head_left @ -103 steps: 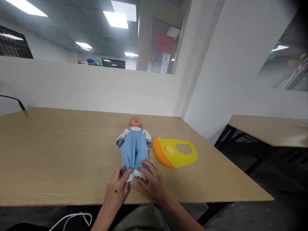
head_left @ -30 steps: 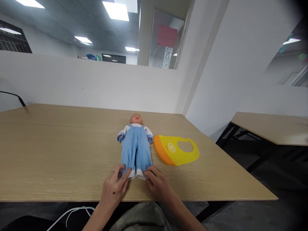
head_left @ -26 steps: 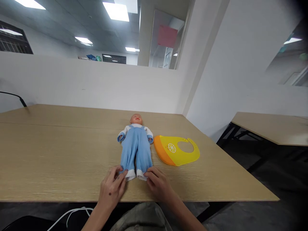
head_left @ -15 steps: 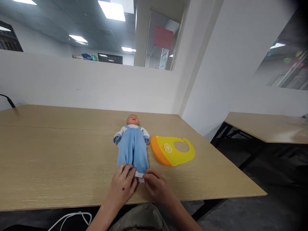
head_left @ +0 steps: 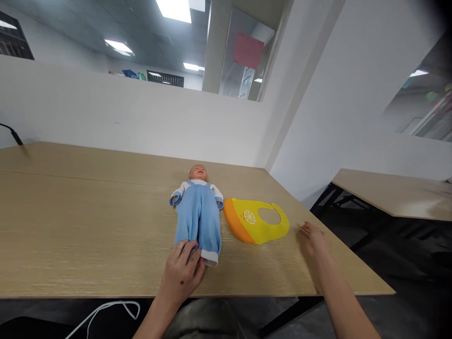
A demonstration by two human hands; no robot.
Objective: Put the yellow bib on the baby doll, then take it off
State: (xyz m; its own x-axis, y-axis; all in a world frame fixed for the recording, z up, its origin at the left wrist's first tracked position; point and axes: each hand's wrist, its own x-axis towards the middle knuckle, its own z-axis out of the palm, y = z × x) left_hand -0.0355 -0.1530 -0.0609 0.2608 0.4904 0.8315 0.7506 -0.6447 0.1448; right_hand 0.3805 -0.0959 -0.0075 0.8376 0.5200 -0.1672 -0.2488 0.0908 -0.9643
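Observation:
A baby doll [head_left: 197, 207] in light blue overalls and a white top with blue cuffs lies on its back, head toward the wall. My left hand [head_left: 182, 263] is closed over the end of its trouser leg on the left, fingers curled on the cloth. The other leg's white hem [head_left: 211, 257] shows free beside that hand. A yellow bib [head_left: 263, 230] with an orange pocket [head_left: 236, 223] and a white citrus print lies flat just right of the doll. Farther right, my right hand [head_left: 314, 238] hovers near the bib's neck end, fingers stretched out and holding nothing.
The wooden table [head_left: 106, 226] meets a white wall [head_left: 148, 127] at the back. A second table [head_left: 395, 193] stands to the right beyond a gap. A white cable [head_left: 116, 303] hangs below the front edge; a black cable end [head_left: 16, 136] is at far left.
My right hand has let go of the trouser hem and moved right, past the bib. My left hand stays at the doll's leg. The view has shifted slightly.

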